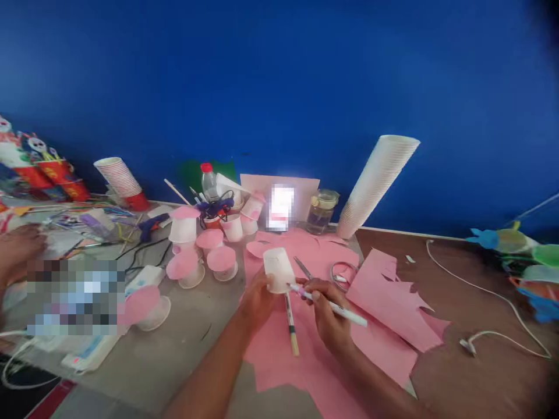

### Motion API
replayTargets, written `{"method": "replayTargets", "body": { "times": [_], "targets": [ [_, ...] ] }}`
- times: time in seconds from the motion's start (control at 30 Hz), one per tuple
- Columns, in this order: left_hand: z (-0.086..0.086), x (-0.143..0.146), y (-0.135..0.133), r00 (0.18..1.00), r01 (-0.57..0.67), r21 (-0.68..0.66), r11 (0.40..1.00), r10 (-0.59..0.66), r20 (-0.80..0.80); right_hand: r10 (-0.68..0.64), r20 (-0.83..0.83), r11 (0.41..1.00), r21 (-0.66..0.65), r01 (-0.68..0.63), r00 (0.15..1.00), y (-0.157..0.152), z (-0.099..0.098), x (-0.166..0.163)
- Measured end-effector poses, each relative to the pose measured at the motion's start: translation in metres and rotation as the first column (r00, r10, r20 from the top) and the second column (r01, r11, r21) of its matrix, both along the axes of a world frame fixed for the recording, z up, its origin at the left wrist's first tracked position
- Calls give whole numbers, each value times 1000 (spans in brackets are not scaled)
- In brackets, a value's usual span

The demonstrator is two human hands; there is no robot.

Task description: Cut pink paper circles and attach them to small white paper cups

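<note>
My left hand [258, 302] is closed round a white paper cup [278, 269], held mouth-down over the pink paper sheets [384, 308]. My right hand [327, 308] grips a white pen [336, 305] whose tip touches the cup's side. A second pen or brush [292, 325] lies on the pink paper just below my hands. Scissors [336, 272] lie on the paper behind my right hand.
Several cups capped with pink discs [205, 256] stand to the left. A tall tilted stack of white cups [375, 183], a glass jar [322, 210], a bottle [208, 180] and a phone [282, 206] stand by the blue wall. A white cable [489, 291] runs across the brown table on the right. Another person's hand [17, 250] is at far left.
</note>
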State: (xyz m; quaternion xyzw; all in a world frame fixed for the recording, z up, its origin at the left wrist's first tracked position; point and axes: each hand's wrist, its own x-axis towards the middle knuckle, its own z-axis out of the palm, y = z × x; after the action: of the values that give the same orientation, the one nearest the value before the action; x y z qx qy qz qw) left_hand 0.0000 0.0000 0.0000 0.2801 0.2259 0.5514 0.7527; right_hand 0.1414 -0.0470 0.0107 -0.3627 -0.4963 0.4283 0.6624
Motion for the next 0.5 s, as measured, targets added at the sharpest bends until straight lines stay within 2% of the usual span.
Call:
{"method": "replayTargets", "body": {
  "times": [0.2, 0.5],
  "targets": [
    [5, 0, 0, 1000, 22, -4, 1000, -22, 7, -75, -14, 997, -35, 74, 997, 3, -6, 1],
    [4, -2, 0, 999, 45, 15, 999, -45, 0, -29, -49, 999, -34, 27, 998, 2, -2, 0]
  ]
}}
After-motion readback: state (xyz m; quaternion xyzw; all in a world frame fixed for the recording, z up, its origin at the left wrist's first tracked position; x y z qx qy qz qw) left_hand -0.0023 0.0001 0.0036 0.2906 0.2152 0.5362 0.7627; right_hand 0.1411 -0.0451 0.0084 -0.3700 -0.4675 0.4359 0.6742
